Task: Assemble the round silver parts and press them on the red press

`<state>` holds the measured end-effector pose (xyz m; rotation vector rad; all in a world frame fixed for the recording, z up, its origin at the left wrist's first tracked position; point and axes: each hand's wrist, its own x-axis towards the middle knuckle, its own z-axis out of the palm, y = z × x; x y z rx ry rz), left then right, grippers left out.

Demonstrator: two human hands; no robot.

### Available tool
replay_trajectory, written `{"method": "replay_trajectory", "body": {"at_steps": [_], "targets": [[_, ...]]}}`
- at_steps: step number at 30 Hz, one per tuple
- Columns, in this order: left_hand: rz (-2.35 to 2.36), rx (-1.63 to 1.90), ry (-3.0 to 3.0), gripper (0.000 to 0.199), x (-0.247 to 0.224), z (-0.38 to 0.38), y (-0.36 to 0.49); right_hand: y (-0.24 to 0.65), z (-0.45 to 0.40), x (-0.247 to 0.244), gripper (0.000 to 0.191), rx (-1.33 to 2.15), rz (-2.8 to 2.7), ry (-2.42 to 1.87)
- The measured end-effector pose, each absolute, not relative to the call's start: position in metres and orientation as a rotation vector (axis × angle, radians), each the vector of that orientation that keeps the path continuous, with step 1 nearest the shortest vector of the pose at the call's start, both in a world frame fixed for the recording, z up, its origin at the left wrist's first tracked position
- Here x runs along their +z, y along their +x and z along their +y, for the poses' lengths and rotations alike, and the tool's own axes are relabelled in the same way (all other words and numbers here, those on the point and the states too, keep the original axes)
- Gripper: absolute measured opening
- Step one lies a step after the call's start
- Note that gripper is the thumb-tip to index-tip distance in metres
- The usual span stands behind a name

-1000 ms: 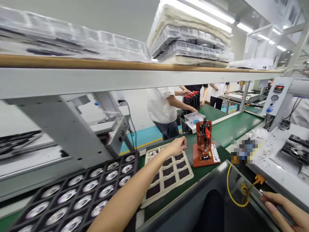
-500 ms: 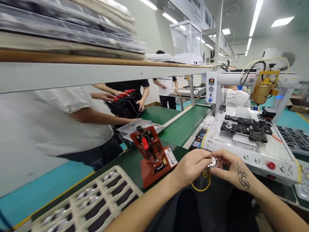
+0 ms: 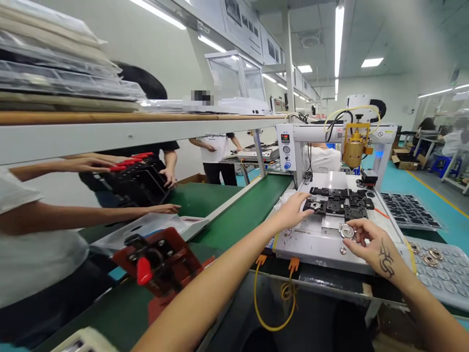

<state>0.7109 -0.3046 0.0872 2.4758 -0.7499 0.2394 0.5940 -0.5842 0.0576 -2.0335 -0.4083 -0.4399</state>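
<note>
Between the thumb and fingertips of the right hand [image 3: 374,244], a round silver metal case [image 3: 346,231] is held by its rim.

Just beside the wide-open fingers of the left hand [image 3: 291,211] lie flat black blocks [image 3: 335,207]; whether the thumb touches them, I cannot tell. With so small a pinch, the case may slip onto the white machine bed [image 3: 304,247]; a low left thumb may push one block aside. Left forearm reaches long and slanting, palm down; right wrist turns inward.

Bright ceiling tubes [image 3: 339,41] light the room; the left edge looks stretched and soft.
</note>
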Motion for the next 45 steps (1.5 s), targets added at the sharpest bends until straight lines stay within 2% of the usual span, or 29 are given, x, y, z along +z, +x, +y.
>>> {"method": "replay_trajectory", "body": {"at_steps": [2, 5, 11, 17, 23, 27, 30, 35, 38, 41, 45], "targets": [[-0.762, 0.121, 2.536, 0.053, 0.094, -0.312, 0.748, 0.589, -0.601, 0.059, 0.037, -0.468, -0.390, -2.054], [-0.787, -0.017, 2.580, 0.041, 0.098, -0.321, 0.783, 0.578, -0.623, 0.056, 0.041, -0.478, -0.344, -2.073], [-0.701, -0.113, 2.625, 0.030, 0.100, -0.332, 0.800, 0.591, -0.638, 0.058, 0.041, -0.509, -0.356, -2.116], [-0.677, 0.206, 2.412, 0.036, 0.121, -0.318, 0.767, 0.674, -0.586, 0.073, 0.034, -0.492, -0.542, -2.321], [-0.675, 0.337, 2.168, 0.036, 0.132, -0.295, 0.709, 0.765, -0.529, 0.081, 0.026, -0.251, -0.653, -2.496], [-0.609, 0.346, 2.078, 0.034, 0.130, -0.271, 0.668, 0.787, -0.524, 0.079, 0.028, -0.054, -0.713, -2.584], [-0.565, 0.353, 2.082, 0.033, 0.125, -0.253, 0.644, 0.789, -0.524, 0.076, 0.029, -0.035, -0.760, -2.592], [-0.538, 0.372, 1.990, 0.032, 0.113, -0.252, 0.618, 0.779, -0.516, 0.078, 0.022, -0.226, -0.730, -2.580], [-0.530, 0.364, 1.948, 0.032, 0.095, -0.263, 0.604, 0.750, -0.534, 0.078, 0.028, -0.436, -0.667, -2.533], [-0.504, 0.353, 1.958, 0.034, 0.057, -0.272, 0.588, 0.690, -0.586, 0.063, 0.036, -0.678, -0.505, -2.472], [-0.550, 0.176, 1.967, 0.034, -0.013, -0.292, 0.576, 0.600, -0.666, 0.009, 0.033, -1.051, -0.122, -2.424]]}}
